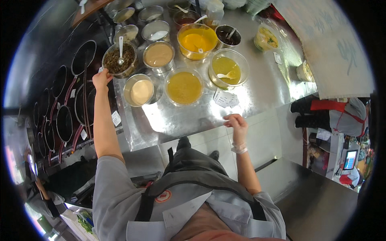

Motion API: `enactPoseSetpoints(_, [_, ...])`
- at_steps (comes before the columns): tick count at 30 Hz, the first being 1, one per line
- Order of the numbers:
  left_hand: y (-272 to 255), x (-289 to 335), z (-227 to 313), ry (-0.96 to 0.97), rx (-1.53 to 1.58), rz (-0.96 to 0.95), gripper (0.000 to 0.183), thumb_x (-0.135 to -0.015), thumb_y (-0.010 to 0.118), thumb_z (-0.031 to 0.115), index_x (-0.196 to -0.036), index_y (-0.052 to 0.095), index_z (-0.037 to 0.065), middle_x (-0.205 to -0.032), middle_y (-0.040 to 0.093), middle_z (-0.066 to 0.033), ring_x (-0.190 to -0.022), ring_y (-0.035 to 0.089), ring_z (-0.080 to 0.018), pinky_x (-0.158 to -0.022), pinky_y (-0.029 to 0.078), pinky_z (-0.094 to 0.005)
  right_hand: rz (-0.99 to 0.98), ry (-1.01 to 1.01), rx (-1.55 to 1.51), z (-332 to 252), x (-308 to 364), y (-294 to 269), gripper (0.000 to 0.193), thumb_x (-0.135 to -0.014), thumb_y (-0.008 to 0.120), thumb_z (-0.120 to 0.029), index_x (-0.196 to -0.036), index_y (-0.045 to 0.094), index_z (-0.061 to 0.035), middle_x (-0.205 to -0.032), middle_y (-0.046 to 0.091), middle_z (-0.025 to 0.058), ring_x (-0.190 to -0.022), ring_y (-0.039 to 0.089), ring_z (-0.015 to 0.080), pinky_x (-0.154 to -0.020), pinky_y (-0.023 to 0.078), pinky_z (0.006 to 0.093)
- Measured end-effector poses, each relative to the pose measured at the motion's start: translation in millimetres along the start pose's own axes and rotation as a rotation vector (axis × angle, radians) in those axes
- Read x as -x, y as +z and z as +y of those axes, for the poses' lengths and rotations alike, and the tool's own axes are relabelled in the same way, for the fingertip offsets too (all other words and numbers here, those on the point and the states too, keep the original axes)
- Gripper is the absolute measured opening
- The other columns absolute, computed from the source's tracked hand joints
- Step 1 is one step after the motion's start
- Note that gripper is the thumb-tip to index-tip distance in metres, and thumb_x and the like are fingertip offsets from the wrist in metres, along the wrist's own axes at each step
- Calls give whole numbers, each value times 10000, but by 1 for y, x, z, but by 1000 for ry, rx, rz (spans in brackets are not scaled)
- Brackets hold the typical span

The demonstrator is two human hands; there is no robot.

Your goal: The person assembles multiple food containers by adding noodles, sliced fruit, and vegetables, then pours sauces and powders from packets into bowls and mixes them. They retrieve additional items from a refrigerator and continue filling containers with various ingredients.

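My left hand reaches to the left edge of the steel counter, its fingertips pinched on a small white paper slip. Right beside it stands a steel bowl of dark brown chopped food with a white spoon in it. My right hand is off the counter's front edge, fingers loosely bent, with nothing visible in it and a clear band at the wrist. Nearest to it on the counter lie several white paper slips. Just behind those slips is a clear tub of yellow-green liquid holding a white spoon.
Several pans with paper slips beside them line the left side. More bowls of sauce, including an orange one, fill the counter. A lidded clear container stands right. Another person is at far right.
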State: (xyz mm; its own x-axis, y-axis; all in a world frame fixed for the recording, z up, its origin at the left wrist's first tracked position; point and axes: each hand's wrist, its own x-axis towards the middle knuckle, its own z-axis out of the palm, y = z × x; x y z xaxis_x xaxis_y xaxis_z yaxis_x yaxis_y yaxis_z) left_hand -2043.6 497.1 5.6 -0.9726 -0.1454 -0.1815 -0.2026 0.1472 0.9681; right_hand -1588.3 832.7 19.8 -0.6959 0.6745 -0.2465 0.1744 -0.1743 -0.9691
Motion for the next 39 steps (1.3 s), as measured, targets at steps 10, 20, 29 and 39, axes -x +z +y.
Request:
enactPoseSetpoints(10, [14, -20, -85, -187, 121, -197, 199, -814, 649, 126, -837, 629, -70, -757, 638, -141, -633, 638, -219, -599, 557, -303, 102, 88, 166, 18, -50, -37, 163, -876, 564, -155, -877, 633, -8, -836, 677, 77, -653, 618, 139, -625, 467, 245])
enactPoseSetpoints(20, [-41, 197, 68, 271, -161, -65, 268, -925, 543, 274, -876, 623, 23, -664, 601, -35, -563, 576, -97, -523, 451, -219, -220, 51, 223, -17, -37, -61, 160, -881, 558, -129, -900, 631, 12, -837, 665, 75, -698, 621, 143, -652, 479, 251])
enactPoseSetpoints(29, [-158, 621, -23, -323, -265, 430, 480, -959, 480, 332, -531, 394, 131, -432, 374, 28, -342, 322, -63, -330, 231, -233, -1045, 111, 473, 46, 34, -34, 151, -917, 533, -113, -940, 602, 19, -876, 660, 72, -724, 612, 122, -696, 507, 252])
enactPoseSetpoints(39, [-216, 912, -198, -569, 381, 716, 444, -941, 494, 398, -622, 515, 90, -522, 515, -16, -437, 492, -101, -425, 369, -227, -1722, 207, 520, 95, 299, 19, 212, -938, 491, -161, -933, 611, 13, -880, 663, 69, -743, 606, 117, -718, 498, 259])
